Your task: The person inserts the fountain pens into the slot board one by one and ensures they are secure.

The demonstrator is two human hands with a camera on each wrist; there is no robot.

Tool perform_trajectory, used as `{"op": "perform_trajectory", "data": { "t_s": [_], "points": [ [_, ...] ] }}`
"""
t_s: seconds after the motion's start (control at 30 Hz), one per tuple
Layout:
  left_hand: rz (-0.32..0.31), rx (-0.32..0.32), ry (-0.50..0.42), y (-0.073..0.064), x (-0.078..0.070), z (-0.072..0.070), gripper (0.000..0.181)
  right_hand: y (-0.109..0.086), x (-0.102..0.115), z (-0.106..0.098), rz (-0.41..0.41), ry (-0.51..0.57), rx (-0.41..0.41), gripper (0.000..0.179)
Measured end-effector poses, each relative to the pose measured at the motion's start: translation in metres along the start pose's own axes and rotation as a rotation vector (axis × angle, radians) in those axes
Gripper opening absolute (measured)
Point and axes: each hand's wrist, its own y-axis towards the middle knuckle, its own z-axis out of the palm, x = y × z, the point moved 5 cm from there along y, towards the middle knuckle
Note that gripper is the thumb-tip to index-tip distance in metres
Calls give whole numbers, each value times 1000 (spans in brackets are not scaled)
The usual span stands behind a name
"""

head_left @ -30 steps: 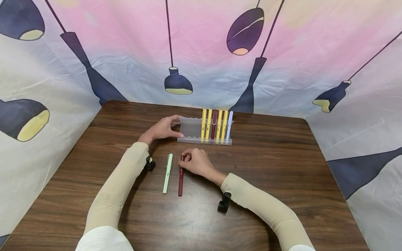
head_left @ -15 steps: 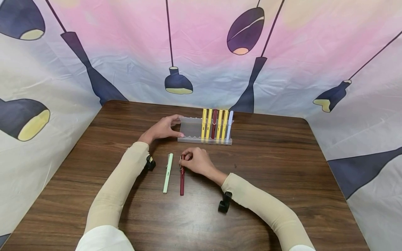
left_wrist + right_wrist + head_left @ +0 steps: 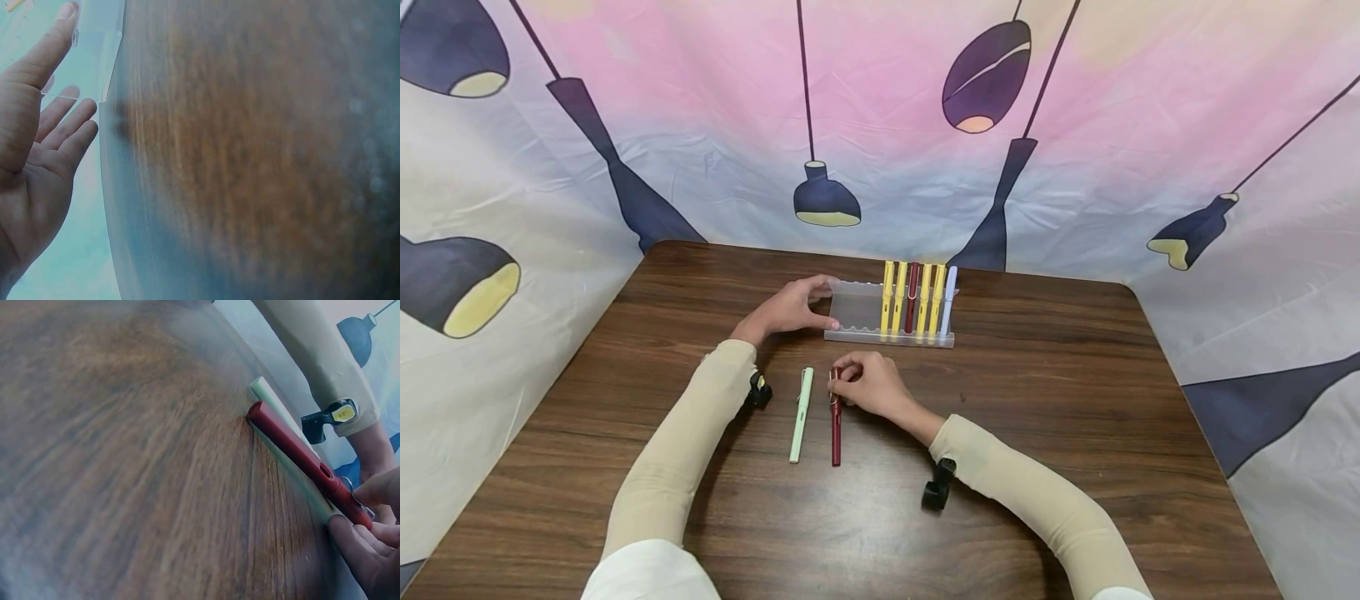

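Observation:
My left hand (image 3: pixel 790 306) holds the left end of a clear plastic pen rack (image 3: pixel 854 337), thumb in front and the other fingers behind. In the left wrist view, that hand (image 3: pixel 40 147) has its fingers fairly straight around the rack's clear end (image 3: pixel 100 53). My right hand (image 3: pixel 874 383) pinches a dark red fountain pen (image 3: pixel 837 433) at its clip end. The right wrist view has the red pen (image 3: pixel 294 444) slanting, its far end raised off the wood. Left of it lies a pale green pen (image 3: pixel 801 421), roughly parallel.
On the rack's right half stand several yellow pens (image 3: pixel 887 300), one dark red pen (image 3: pixel 912 304) and a pale blue pen (image 3: pixel 948 304). The rack's left slots hold no pens. A wooden table (image 3: pixel 1037 375) reaches back to a curtain (image 3: pixel 715 167) printed with lamps.
The red pen has shifted slightly right and away from me, with my right hand moving along. My left hand, the rack and the green pen stay put.

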Motion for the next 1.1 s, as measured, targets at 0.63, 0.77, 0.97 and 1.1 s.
{"op": "perform_trajectory", "data": {
  "t_s": [0.63,0.77,0.97,1.1],
  "points": [
    [4,-4,-2,0,-1,0,84,-3,9,-8,-28,307,25,33],
    [3,-8,-1,1,-1,0,84,-2,11,-14,-51,304,24,34],
    [8,-10,-5,1,-3,-1,81,-1,18,-24,-75,330,40,36],
    [17,-15,-4,1,-3,-1,79,-2,25,-33,-101,347,33,35]
  ]
}}
